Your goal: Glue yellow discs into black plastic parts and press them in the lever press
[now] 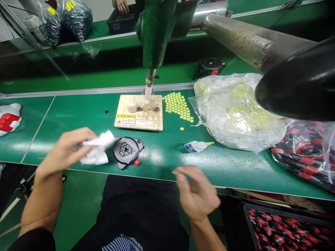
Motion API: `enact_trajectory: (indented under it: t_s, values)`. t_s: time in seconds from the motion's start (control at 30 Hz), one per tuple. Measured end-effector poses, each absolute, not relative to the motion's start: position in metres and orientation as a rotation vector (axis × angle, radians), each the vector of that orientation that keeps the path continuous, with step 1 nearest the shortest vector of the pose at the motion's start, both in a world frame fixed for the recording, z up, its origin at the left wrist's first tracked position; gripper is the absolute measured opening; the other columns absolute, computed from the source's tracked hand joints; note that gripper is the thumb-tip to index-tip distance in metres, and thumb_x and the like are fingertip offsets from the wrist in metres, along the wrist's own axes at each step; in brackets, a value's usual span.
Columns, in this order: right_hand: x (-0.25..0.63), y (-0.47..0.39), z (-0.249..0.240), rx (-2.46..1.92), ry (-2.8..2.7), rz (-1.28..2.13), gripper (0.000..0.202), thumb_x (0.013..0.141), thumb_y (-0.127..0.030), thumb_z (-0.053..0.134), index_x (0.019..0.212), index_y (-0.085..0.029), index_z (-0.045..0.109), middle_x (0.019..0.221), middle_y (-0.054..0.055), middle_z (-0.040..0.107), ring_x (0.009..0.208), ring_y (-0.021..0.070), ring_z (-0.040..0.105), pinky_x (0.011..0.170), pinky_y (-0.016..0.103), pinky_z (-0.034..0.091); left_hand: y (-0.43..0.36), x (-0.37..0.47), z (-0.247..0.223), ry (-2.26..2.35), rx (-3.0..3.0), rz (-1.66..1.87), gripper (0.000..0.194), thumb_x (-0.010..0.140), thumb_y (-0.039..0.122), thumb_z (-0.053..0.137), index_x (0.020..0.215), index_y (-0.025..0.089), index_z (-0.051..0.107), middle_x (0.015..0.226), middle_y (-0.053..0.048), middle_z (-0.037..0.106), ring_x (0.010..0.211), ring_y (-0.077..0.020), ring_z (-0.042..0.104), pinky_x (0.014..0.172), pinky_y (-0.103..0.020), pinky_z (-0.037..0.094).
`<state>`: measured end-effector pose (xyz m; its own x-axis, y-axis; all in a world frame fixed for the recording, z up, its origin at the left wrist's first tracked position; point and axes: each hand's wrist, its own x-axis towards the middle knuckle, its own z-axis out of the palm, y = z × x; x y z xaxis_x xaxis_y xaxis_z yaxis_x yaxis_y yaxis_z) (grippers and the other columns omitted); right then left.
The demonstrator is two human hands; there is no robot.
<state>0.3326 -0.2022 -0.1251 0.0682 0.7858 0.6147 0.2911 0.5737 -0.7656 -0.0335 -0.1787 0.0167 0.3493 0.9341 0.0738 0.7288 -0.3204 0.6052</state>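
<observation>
My left hand (69,148) is closed on a crumpled white tissue (98,150) above the front of the green bench. Just right of the tissue lies a grey and black round part (126,150) with a slotted centre and a small red tab (137,162). My right hand (196,191) hovers at the bench's front edge, fingers curled in, and I see nothing in it. Beyond it a small white glue bottle (196,146) lies on its side, its yellowish tip pointing right.
A green press (157,38) stands over a cream fixture plate (138,122) with a hand-injury warning. Beside it lie many small yellow-green discs (178,105). Plastic bags (240,108) fill the right; a tray of red and black parts (288,226) sits below. Across the bench a co-worker's hand (122,6) shows.
</observation>
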Motion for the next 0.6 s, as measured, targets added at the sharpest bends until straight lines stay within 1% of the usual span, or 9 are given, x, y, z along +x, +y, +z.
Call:
enact_trajectory:
  t_s: [0.07, 0.1, 0.23, 0.33, 0.43, 0.53, 0.6]
  values:
    - [0.31, -0.202, -0.114, -0.803, -1.707, 0.644, 0.034, 0.093, -0.007, 0.068, 0.123, -0.023, 0.071, 0.09, 0.005, 0.077, 0.077, 0.02, 0.074, 0.066, 0.034, 0.062, -0.182, -0.005, 0.016, 1.091, 2.191, 0.478, 0.02, 0.107, 0.017, 0.055, 0.119, 0.024, 0.07, 0.109, -0.007, 0.073, 0.097, -0.0187, 0.068, 0.081, -0.03, 0.052]
    - [0.299, -0.2, -0.11, -0.752, -1.759, 0.679, 0.035, 0.093, -0.007, 0.068, 0.125, -0.023, 0.07, 0.093, 0.006, 0.077, 0.08, 0.0199, 0.075, 0.068, 0.034, 0.063, -0.179, 0.006, 0.013, 1.008, 2.226, 0.439, 0.022, 0.107, 0.015, 0.053, 0.12, 0.023, 0.07, 0.11, -0.008, 0.073, 0.098, -0.0185, 0.068, 0.082, -0.03, 0.053]
    - [0.272, -0.187, -0.103, -0.735, -1.769, 0.694, 0.03, 0.096, -0.007, 0.066, 0.121, -0.022, 0.069, 0.099, 0.006, 0.076, 0.089, 0.0189, 0.074, 0.077, 0.033, 0.064, -0.155, 0.027, -0.012, 1.134, 2.549, 0.388, 0.029, 0.107, 0.013, 0.047, 0.118, 0.021, 0.072, 0.11, -0.01, 0.069, 0.097, -0.0209, 0.064, 0.082, -0.032, 0.051]
    - [0.269, -0.175, -0.109, -0.892, -1.733, 0.71, 0.027, 0.098, -0.013, 0.067, 0.123, -0.022, 0.069, 0.107, 0.008, 0.073, 0.096, 0.019, 0.073, 0.083, 0.033, 0.064, -0.137, 0.029, -0.032, 1.153, 2.721, 0.367, 0.031, 0.105, 0.01, 0.048, 0.118, 0.021, 0.074, 0.112, -0.01, 0.068, 0.099, -0.0227, 0.063, 0.084, -0.034, 0.051]
    - [0.27, -0.167, -0.115, -1.046, -1.747, 0.793, 0.034, 0.101, -0.022, 0.066, 0.135, -0.024, 0.065, 0.121, 0.01, 0.067, 0.101, 0.0201, 0.071, 0.089, 0.036, 0.064, -0.129, 0.03, -0.048, 1.098, 2.77, 0.435, 0.031, 0.104, 0.009, 0.048, 0.119, 0.02, 0.073, 0.11, -0.01, 0.069, 0.099, -0.0228, 0.063, 0.084, -0.035, 0.051]
    - [0.27, -0.161, -0.119, -1.088, -1.789, 0.924, 0.045, 0.102, -0.027, 0.063, 0.147, -0.026, 0.058, 0.133, 0.012, 0.063, 0.105, 0.0215, 0.071, 0.094, 0.039, 0.064, -0.129, 0.032, -0.057, 1.084, 2.768, 0.482, 0.034, 0.101, 0.008, 0.049, 0.122, 0.02, 0.072, 0.11, -0.01, 0.069, 0.1, -0.0235, 0.062, 0.084, -0.036, 0.051]
    - [0.27, -0.157, -0.12, -1.094, -1.811, 0.99, 0.05, 0.102, -0.03, 0.062, 0.151, -0.027, 0.054, 0.138, 0.013, 0.06, 0.107, 0.0224, 0.071, 0.095, 0.041, 0.064, -0.13, 0.034, -0.059, 1.08, 2.769, 0.481, 0.035, 0.101, 0.008, 0.048, 0.124, 0.02, 0.072, 0.11, -0.01, 0.069, 0.099, -0.024, 0.061, 0.082, -0.036, 0.051]
